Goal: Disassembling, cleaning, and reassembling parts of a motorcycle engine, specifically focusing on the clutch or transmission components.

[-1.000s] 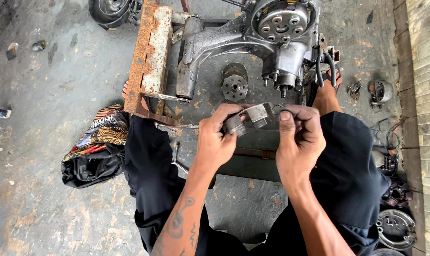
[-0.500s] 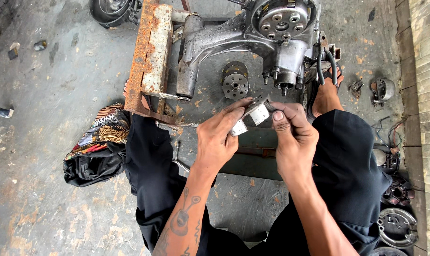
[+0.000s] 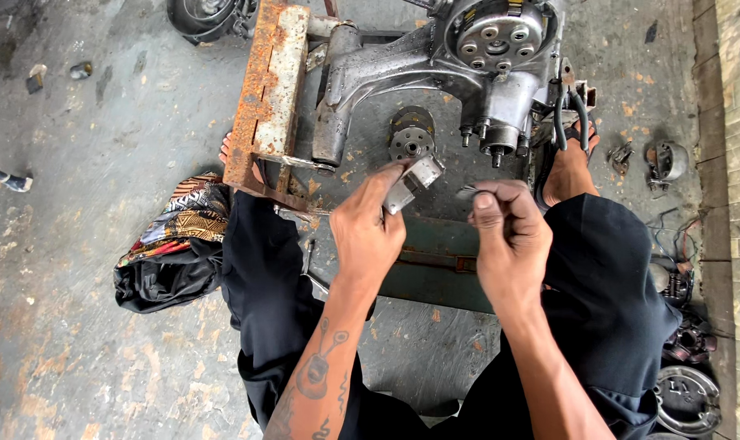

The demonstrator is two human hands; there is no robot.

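Observation:
My left hand (image 3: 368, 228) grips a small grey metal part (image 3: 413, 181) by its lower end, held above the floor in front of me. My right hand (image 3: 508, 232) is apart from it to the right, fingers pinched on a small thin metal piece (image 3: 468, 192). Just beyond both hands lies a grey engine casing (image 3: 484, 57) with a round cover, and a round toothed disc (image 3: 411, 138) rests on the concrete below it.
A rusty metal frame (image 3: 268, 90) stands left of the casing. A green metal box (image 3: 435, 261) lies between my knees. A bundle of cloth (image 3: 174, 244) sits at left. Loose engine parts (image 3: 663, 163) and a brake plate (image 3: 688, 399) lie along the right wall.
My hands have separated: the right hand has come off the grey part and moved right with a small piece, while the left hand keeps the part.

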